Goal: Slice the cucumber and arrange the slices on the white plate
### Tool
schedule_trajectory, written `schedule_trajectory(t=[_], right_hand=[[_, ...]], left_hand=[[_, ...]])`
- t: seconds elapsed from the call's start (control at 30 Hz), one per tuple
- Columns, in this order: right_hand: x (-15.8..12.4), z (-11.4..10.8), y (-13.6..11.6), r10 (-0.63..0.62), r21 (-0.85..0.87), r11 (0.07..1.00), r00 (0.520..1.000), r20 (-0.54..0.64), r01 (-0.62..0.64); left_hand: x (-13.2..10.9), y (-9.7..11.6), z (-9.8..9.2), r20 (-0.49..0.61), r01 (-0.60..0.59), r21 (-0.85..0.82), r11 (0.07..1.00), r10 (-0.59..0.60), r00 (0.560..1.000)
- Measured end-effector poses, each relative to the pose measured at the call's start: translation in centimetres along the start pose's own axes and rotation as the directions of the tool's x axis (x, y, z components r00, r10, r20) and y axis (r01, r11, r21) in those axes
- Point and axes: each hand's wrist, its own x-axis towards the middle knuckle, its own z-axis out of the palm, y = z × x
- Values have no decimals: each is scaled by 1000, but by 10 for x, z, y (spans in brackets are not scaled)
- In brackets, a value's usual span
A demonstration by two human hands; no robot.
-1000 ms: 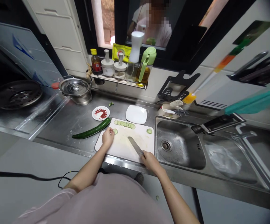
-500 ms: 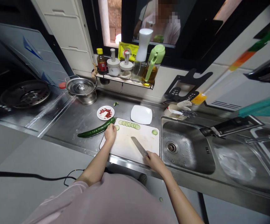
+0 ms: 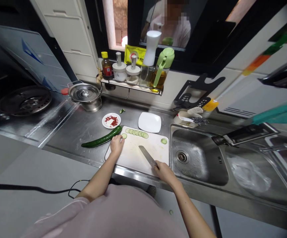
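Note:
My right hand point(image 3: 160, 168) is wrapped round the handle of a kitchen knife point(image 3: 147, 154), whose blade lies low over the white cutting board point(image 3: 133, 153). At the board's left end, the curled fingers of my left hand point(image 3: 117, 145) are at the edge of a cucumber slice point(image 3: 124, 136) and appear to pinch it. A row of overlapping cucumber slices point(image 3: 136, 133) runs along the far side of the board. More slices point(image 3: 163, 141) sit at its right end. A long whole-looking cucumber point(image 3: 101, 138) lies on the counter, its right end beside the board.
Behind the board stand a small plate of chopped red pieces point(image 3: 111, 121) and a white square plate point(image 3: 149, 122). A steel sink point(image 3: 200, 158) adjoins on the right. A lidded pot point(image 3: 86, 96) is at the left. A rack point(image 3: 133, 85) holds seasoning jars and an oil bottle point(image 3: 161, 71).
My left hand has drawn slightly towards me and left, away from the cucumber's end. The knife and my right hand have hardly moved.

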Motion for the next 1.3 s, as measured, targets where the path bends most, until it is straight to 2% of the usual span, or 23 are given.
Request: schedule_trajectory(t=[0.13,0.23,0.4,0.6,0.9,1.0,1.13,1.3], right_hand=[[1,-2,2,14,18,1000,1000,-20,-13],[-1,-4,6,61,37,998,997,-53,-59],[-6,-7,15,143,103,986,984,-103,-132],[-14,-2,26,191,135,975,976,-108,-175],[-21,6,32,220,135,969,970,-107,-205],[-23,7,33,209,145,971,971,-115,-192],[-25,8,35,207,155,970,971,-122,-187],[-25,9,36,209,150,970,969,-134,-189]], left_hand=[[-2,10,-1,-36,2,-20,1000,-2,999],[-3,30,-1,-13,-85,-82,993,84,996],[8,75,8,126,-217,-167,962,239,963],[25,108,23,289,-253,-105,962,273,918],[35,127,38,380,-343,-29,939,327,865],[34,128,42,364,-366,-6,931,343,866],[31,129,44,351,-340,25,940,311,883],[32,133,40,338,-329,-31,944,319,885]])
